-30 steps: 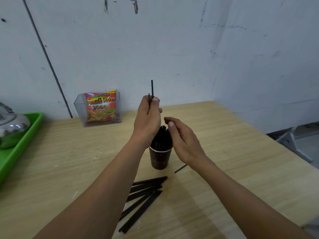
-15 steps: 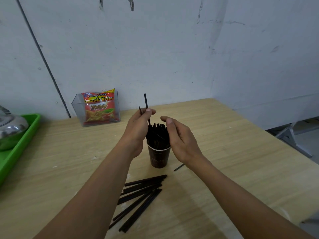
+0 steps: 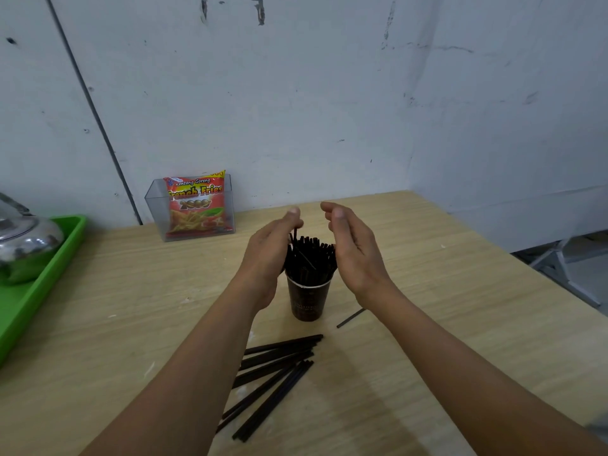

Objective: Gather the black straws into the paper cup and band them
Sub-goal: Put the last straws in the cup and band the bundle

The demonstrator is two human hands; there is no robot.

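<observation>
At mid-table, left hand [image 3: 269, 250] and right hand [image 3: 357, 255], fingers slack, gripping nothing, palms cupping straws [image 3: 309, 256] upright in cup [image 3: 308, 299]; loose straws [image 3: 276, 366] lying nearby. Risk of tipping cup, spilling everything, from lopsided squeeze.

A light wooden worktop [image 3: 444, 291] is set into a corner formed by two pale, scuffed walls [image 3: 296, 93]. A dark slanted seam [image 3: 94, 110] is seen on the back wall at left, and a grey floor [image 3: 595, 251] with a white metal frame [image 3: 575, 277] is glimpsed beyond the worktop's right edge.
</observation>
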